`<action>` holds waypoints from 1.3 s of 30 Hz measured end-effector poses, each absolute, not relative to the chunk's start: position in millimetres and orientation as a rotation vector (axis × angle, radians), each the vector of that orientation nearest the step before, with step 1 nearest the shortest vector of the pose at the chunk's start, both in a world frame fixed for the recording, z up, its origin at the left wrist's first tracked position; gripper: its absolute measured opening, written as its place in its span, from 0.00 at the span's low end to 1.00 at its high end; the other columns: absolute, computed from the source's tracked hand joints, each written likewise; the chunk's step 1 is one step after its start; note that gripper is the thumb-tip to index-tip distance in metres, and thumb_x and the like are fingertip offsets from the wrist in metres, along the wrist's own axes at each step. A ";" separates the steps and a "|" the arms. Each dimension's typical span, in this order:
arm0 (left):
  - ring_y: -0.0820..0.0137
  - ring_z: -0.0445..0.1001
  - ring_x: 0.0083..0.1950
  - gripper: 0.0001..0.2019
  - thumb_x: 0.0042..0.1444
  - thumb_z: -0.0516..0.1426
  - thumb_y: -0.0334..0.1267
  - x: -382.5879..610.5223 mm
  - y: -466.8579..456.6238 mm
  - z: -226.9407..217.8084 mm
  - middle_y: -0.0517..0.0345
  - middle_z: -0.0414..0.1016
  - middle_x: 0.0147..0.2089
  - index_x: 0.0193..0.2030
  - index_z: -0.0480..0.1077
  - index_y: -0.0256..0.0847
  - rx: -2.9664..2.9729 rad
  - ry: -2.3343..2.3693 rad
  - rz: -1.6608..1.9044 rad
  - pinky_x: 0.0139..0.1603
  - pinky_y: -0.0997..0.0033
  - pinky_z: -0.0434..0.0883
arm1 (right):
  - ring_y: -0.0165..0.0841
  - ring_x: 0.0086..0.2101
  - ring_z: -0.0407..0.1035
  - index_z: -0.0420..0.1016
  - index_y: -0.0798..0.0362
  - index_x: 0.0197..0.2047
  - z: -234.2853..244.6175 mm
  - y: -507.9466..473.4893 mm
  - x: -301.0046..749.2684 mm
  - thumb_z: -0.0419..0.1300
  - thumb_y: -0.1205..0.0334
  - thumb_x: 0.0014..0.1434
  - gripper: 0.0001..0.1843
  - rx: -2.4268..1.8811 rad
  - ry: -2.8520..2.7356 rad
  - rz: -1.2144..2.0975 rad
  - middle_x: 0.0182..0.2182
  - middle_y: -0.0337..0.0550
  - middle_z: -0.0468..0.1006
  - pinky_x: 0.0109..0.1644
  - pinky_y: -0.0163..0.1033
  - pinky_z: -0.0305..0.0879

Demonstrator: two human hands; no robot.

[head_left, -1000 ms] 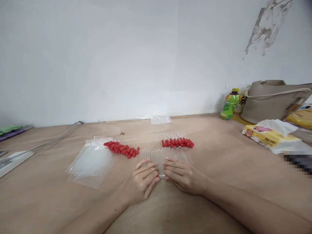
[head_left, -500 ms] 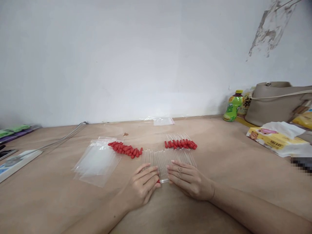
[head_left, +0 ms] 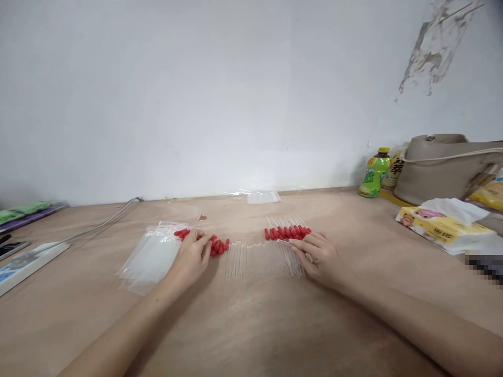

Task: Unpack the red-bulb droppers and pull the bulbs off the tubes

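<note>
My left hand (head_left: 193,256) is over the pile of red rubber bulbs (head_left: 220,246), with thumb and fingertips pinched together on a bulb and part of the pile hidden beneath. My right hand (head_left: 319,256) is at the far right end of a row of clear glass tubes (head_left: 255,262). Its fingertips pinch one glass tube (head_left: 283,241), which points left. Just behind lie several droppers with red bulbs (head_left: 288,232), bulbs toward me and thin glass stems toward the wall.
Clear zip bags (head_left: 151,256) lie left of the bulbs. Another small bag (head_left: 263,197) lies by the wall. At right are a green bottle (head_left: 375,173), a tissue pack (head_left: 444,228) and a beige bag (head_left: 436,170). A power strip (head_left: 31,267) with a cable sits at left.
My hands have parted from the near edge of the tube row, where a tube and some red showed between them. The left moved up-left to the bulbs, the right up toward the droppers.
</note>
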State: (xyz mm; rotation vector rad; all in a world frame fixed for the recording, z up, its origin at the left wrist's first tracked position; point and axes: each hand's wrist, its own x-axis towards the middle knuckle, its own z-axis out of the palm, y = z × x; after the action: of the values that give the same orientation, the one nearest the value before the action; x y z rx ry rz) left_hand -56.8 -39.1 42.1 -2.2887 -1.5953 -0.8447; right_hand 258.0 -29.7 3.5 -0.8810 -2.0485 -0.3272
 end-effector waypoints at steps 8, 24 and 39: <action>0.66 0.68 0.36 0.05 0.54 0.50 0.37 -41.7 -3.5 47.0 0.54 0.68 0.37 0.35 0.63 0.39 -2.313 -1.752 -0.585 0.34 0.70 0.64 | 0.31 0.29 0.67 0.71 0.52 0.36 -0.9 -40.8 293.6 0.51 0.62 0.56 0.09 -1.195 -1.941 -0.110 0.27 0.40 0.74 0.35 0.37 0.57; 0.63 0.69 0.38 0.14 0.54 0.50 0.49 -13.7 -10.0 52.3 0.54 0.72 0.33 0.31 0.66 0.40 -2.354 -1.621 -0.639 0.38 0.66 0.62 | 0.35 0.34 0.70 0.73 0.50 0.34 -8.1 -45.4 298.9 0.49 0.65 0.56 0.11 -1.425 -2.064 -0.279 0.30 0.40 0.77 0.38 0.39 0.53; 0.62 0.67 0.47 0.17 0.50 0.57 0.44 83.2 20.8 31.9 0.51 0.68 0.44 0.45 0.66 0.39 -2.797 -1.461 -0.695 0.46 0.65 0.65 | 0.41 0.47 0.63 0.69 0.51 0.50 1.5 -51.4 301.7 0.55 0.41 0.51 0.29 -1.292 -2.292 0.065 0.47 0.49 0.71 0.51 0.50 0.56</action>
State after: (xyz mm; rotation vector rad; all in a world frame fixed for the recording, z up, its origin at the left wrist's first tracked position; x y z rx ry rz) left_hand 83.2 20.8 31.9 -2.7967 -1.4609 -0.6951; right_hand 301.7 -51.4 1.5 -1.2921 -2.2917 0.0650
